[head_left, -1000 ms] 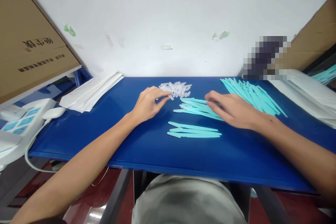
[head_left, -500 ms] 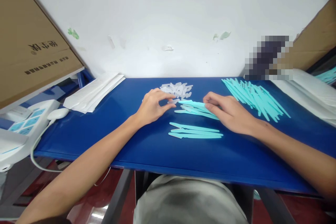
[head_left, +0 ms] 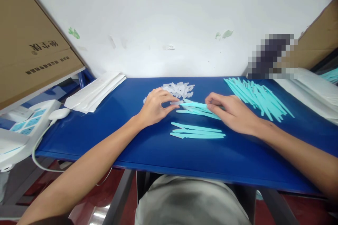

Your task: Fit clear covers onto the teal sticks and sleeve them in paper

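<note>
The scene is bright and evenly lit, with pale light spread across the white wall (head_left: 158, 14); the light source itself is out of frame. Shadows on the blue table (head_left: 105, 144) are soft and faint. Strong white glare sits on the red floor (head_left: 87, 200) at lower left, while the area under the table is dim. The grey cloth (head_left: 190, 204) at bottom centre looks soft and blurred. Wide-angle stretch slants the carton (head_left: 34, 17) at upper left, and coarse square pixels mask part of the upper right.

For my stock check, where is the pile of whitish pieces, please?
The pile lies near the head view's centre, on the table, just beyond the left hand's fingertips.
</note>
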`<state>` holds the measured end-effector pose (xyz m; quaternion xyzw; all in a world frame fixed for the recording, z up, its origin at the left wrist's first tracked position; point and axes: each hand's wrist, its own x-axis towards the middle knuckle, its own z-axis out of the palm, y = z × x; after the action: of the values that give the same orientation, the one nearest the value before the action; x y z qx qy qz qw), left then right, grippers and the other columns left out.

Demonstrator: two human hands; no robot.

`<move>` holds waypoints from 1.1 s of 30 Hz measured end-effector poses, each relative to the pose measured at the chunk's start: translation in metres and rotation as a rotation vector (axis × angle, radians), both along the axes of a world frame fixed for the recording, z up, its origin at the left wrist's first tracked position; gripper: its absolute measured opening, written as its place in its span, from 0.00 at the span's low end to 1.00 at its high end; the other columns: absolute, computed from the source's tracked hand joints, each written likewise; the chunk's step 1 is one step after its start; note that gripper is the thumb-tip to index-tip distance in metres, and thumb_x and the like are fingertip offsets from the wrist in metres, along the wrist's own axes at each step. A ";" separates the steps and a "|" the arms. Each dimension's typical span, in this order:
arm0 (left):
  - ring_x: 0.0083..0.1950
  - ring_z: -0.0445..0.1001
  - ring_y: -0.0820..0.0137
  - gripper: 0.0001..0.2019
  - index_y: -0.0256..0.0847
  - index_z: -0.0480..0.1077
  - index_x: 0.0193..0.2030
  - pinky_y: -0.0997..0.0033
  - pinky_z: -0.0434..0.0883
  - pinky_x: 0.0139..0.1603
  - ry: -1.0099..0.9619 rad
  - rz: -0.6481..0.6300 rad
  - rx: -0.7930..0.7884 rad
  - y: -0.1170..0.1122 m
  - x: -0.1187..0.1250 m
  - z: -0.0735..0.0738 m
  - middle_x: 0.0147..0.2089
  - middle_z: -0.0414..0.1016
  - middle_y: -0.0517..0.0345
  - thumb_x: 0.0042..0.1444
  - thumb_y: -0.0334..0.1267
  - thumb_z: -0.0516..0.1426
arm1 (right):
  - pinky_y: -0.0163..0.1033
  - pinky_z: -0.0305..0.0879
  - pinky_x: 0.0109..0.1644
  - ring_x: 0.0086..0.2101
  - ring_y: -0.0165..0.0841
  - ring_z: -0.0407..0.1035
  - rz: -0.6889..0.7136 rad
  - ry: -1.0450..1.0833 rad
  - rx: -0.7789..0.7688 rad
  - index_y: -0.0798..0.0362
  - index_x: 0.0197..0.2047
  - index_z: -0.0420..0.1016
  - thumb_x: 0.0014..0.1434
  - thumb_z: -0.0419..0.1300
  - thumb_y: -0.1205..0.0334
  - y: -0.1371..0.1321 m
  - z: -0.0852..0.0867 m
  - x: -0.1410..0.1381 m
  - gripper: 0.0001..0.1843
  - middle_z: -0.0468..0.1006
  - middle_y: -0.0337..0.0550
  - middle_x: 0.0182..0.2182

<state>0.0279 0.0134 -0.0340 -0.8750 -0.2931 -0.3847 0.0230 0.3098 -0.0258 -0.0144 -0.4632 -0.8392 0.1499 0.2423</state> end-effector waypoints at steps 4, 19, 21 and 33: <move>0.39 0.75 0.68 0.07 0.43 0.81 0.43 0.64 0.67 0.45 0.004 -0.014 -0.017 0.001 -0.002 0.000 0.40 0.83 0.57 0.63 0.42 0.65 | 0.38 0.49 0.29 0.21 0.29 0.54 -0.003 0.001 0.004 0.48 0.37 0.65 0.69 0.50 0.54 -0.001 0.001 0.001 0.10 0.62 0.30 0.19; 0.45 0.74 0.64 0.14 0.40 0.77 0.53 0.61 0.69 0.49 0.067 -0.111 -0.104 0.001 0.011 -0.007 0.45 0.81 0.53 0.67 0.46 0.60 | 0.38 0.57 0.35 0.31 0.33 0.67 0.030 -0.097 0.066 0.50 0.37 0.68 0.67 0.52 0.56 0.003 -0.006 -0.006 0.09 0.76 0.40 0.33; 0.48 0.74 0.63 0.14 0.41 0.76 0.54 0.60 0.68 0.51 0.101 -0.044 -0.132 0.004 0.006 -0.006 0.47 0.81 0.52 0.70 0.45 0.56 | 0.39 0.57 0.37 0.33 0.35 0.69 0.012 -0.168 0.086 0.50 0.37 0.71 0.66 0.53 0.57 0.007 -0.009 -0.001 0.09 0.77 0.43 0.35; 0.42 0.66 0.57 0.17 0.38 0.80 0.51 0.57 0.66 0.45 0.518 0.284 -0.008 0.033 -0.059 0.012 0.43 0.76 0.44 0.64 0.37 0.52 | 0.40 0.57 0.34 0.30 0.40 0.67 0.151 -0.255 -0.008 0.49 0.37 0.78 0.64 0.57 0.46 -0.005 0.003 -0.001 0.17 0.66 0.39 0.16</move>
<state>-0.0308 0.0465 -0.0218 -0.8944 -0.3983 -0.1402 0.1472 0.3089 -0.0303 -0.0112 -0.4151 -0.8950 0.1109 0.1201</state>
